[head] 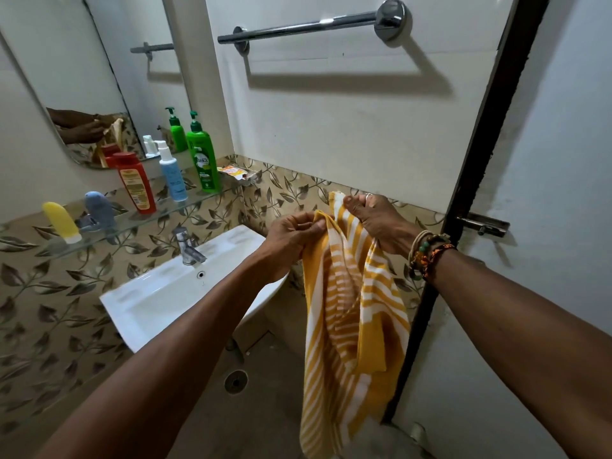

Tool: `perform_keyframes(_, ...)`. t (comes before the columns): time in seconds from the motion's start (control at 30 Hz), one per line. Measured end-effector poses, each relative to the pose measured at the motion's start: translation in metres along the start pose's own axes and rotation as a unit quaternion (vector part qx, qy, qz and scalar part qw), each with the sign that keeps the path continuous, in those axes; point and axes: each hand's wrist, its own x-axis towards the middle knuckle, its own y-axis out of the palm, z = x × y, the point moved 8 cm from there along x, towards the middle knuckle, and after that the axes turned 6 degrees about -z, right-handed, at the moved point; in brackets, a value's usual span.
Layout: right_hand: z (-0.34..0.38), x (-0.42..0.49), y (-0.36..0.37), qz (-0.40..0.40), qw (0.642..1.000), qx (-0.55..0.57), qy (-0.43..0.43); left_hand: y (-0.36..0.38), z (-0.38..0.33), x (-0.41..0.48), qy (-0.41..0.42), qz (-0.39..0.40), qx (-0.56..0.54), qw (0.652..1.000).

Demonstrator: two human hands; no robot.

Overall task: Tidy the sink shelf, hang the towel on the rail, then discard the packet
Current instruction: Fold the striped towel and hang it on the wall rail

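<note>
The left grip (pixel 291 235) and right grip (pixel 377 223) each pinched the top edge of the towel (pixel 347 319), which hung well below the rail (pixel 308 28), while the packet (pixel 231 170) lay just beside the shelf (pixel 159 213).

Glass shelf (pixel 162 210): three bottles (pixel 202 160), two tubes (pixel 61 223) upright.

The rail (pixel 311 26) sits high on the wall (pixel 331 127), above the towel (pixel 347 309), which hangs from the left hand (pixel 294 233) and the right hand (pixel 377 220). The sink (pixel 159 303) lies lower left, with the tap (pixel 187 246) at its back. Behind and above it, the shelf (pixel 132 223) bears bottles (pixel 202 160) in a row. The packet (pixel 233 170) lies in a dish (pixel 248 181) at the shelf's right end.
</note>
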Motion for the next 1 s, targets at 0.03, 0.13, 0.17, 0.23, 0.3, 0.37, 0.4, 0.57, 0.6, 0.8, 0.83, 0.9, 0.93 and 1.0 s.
perform_keyframes(0.03, -0.001, 0.0, 0.0, -0.001, 1.0, -0.001, 0.005, 0.004, 0.002, -0.002, -0.009, 0.026, 0.001, 1.0)
perform_keyframes(0.13, -0.002, 0.001, -0.002, -0.004, 1.0, 0.007, 0.019, 0.007, 0.004, -0.003, -0.012, 0.04, 0.01, 0.999)
perform_keyframes(0.17, -0.002, 0.0, -0.002, 0.001, 1.0, 0.017, 0.023, 0.005, 0.003, -0.002, -0.009, 0.029, 0.019, 0.999)
perform_keyframes(0.23, 0.0, -0.001, 0.001, 0.023, 0.999, 0.029, 0.023, -0.001, 0.001, 0.0, 0.002, -0.003, 0.039, 0.999)
perform_keyframes(0.3, 0.003, -0.003, 0.005, 0.056, 0.998, 0.025, 0.016, -0.006, -0.004, 0.001, 0.023, -0.035, 0.056, 0.998)
perform_keyframes(0.37, 0.005, -0.004, 0.01, 0.084, 0.996, -0.003, 0.011, -0.012, -0.01, 0.001, 0.05, -0.073, 0.069, 0.994)
perform_keyframes(0.4, 0.006, -0.005, 0.013, 0.096, 0.995, -0.022, 0.005, -0.014, -0.012, 0.002, 0.062, -0.092, 0.074, 0.991)
perform_keyframes(0.57, 0.009, -0.011, 0.027, 0.143, 0.989, -0.046, -0.008, -0.015, -0.018, 0.005, 0.094, -0.152, 0.099, 0.979)
perform_keyframes(0.6, 0.01, -0.011, 0.028, 0.144, 0.988, -0.047, -0.009, -0.014, -0.019, 0.004, 0.096, -0.155, 0.1, 0.978)
perform_keyframes(0.8, 0.012, -0.01, 0.029, 0.15, 0.987, -0.06, -0.016, -0.016, -0.019, 0.003, 0.092, -0.201, 0.074, 0.972)
perform_keyframes(0.83, 0.012, -0.009, 0.027, 0.134, 0.988, -0.07, -0.021, -0.017, -0.02, 0.003, 0.089, -0.208, 0.081, 0.971)
perform_keyframes(0.9, 0.013, -0.006, 0.021, 0.087, 0.992, -0.089, -0.032, -0.017, -0.02, 0.005, 0.091, -0.21, 0.11, 0.967)
perform_keyframes(0.93, 0.015, -0.006, 0.018, 0.067, 0.99, -0.113, -0.046, -0.017, -0.021, 0.005, 0.095, -0.211, 0.121, 0.965)
perform_keyframes(1.0, 0.017, -0.007, 0.017, 0.031, 0.972, -0.214, -0.088, -0.02, -0.022, 0.005, 0.098, -0.229, 0.114, 0.962)
